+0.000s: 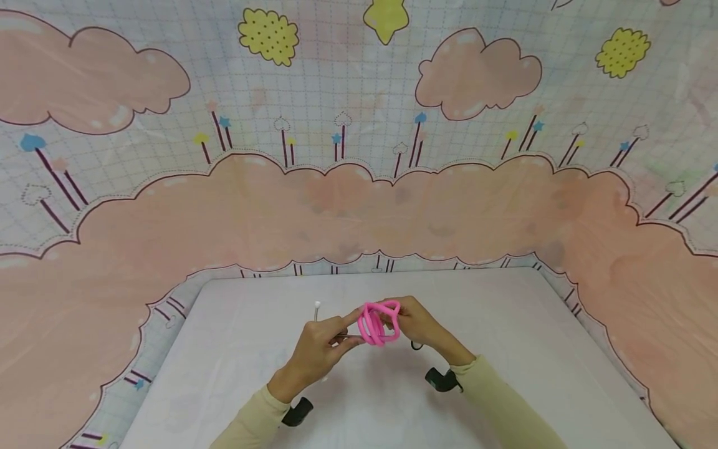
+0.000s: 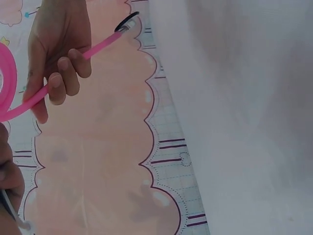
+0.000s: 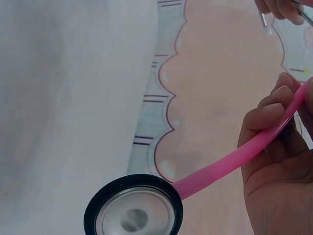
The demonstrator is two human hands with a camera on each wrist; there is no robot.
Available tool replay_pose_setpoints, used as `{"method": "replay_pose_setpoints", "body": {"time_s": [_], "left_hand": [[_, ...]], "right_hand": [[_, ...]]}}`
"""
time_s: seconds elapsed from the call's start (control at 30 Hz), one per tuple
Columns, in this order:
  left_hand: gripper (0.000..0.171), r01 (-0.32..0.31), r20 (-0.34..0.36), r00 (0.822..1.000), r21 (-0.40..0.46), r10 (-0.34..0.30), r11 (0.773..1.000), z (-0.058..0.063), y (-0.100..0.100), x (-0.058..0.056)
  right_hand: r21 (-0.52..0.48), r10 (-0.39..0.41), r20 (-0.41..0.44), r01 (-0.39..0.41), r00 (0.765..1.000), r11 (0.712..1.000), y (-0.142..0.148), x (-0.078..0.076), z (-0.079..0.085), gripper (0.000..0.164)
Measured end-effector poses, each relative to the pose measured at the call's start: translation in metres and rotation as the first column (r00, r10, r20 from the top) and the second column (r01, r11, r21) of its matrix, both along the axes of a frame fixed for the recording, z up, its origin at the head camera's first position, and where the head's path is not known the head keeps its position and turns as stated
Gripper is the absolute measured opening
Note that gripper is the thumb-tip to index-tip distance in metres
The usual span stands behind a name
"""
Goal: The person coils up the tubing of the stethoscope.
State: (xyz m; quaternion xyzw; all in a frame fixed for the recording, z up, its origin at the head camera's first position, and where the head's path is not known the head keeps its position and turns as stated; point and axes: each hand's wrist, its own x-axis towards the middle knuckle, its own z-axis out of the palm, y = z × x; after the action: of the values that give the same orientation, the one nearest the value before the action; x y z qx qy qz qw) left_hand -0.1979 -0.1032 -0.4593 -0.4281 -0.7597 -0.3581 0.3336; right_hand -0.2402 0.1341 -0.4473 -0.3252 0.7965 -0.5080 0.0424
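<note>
Both hands hold a stethoscope with pink tubing (image 1: 370, 330), looped into a coil between them above the white table. My left hand (image 1: 315, 348) grips it at the metal ear tubes, and one white ear tip (image 1: 317, 305) sticks up beyond the knuckles. My right hand (image 1: 422, 323) has its fingers curled round the tubing on the coil's right side. In the right wrist view the tube runs from that hand (image 3: 274, 171) to the round chest piece (image 3: 134, 215), which has a black rim and hangs free. Only part of the left hand (image 2: 10, 171) shows in the left wrist view.
Below the hands lies the white tabletop (image 1: 252, 312). A patterned cloth backdrop (image 1: 392, 212) with clouds and stars rises behind the table and along its sides. Dark wrist cameras (image 1: 297, 412) sit under both sleeves.
</note>
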Motion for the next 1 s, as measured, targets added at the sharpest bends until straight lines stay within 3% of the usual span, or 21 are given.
{"method": "replay_pose_setpoints", "body": {"time_s": [0.27, 0.47, 0.83, 1.0], "left_hand": [[0.057, -0.088, 0.035, 0.996, -0.007, 0.088, 0.996, -0.005, -0.005, -0.003], [0.062, -0.149, 0.054, 0.987, -0.008, 0.149, 0.989, -0.01, -0.007, -0.007], [0.063, -0.311, 0.076, 0.948, 0.02, 0.309, 0.95, -0.013, -0.011, -0.015], [0.061, -0.362, 0.082, 0.929, 0.007, 0.36, 0.932, -0.016, -0.012, -0.017]], "right_hand": [[0.06, -0.062, 0.054, 0.059, 0.997, 0.996, -0.001, 0.003, -0.007, 0.015], [0.107, -0.068, 0.03, 0.064, 0.997, 0.992, 0.001, 0.005, -0.013, 0.013], [0.169, -0.09, 0.11, 0.071, 0.99, 0.983, 0.007, 0.015, -0.026, 0.035], [0.185, -0.079, 0.103, 0.059, 0.992, 0.981, 0.005, 0.024, -0.026, 0.039]]}}
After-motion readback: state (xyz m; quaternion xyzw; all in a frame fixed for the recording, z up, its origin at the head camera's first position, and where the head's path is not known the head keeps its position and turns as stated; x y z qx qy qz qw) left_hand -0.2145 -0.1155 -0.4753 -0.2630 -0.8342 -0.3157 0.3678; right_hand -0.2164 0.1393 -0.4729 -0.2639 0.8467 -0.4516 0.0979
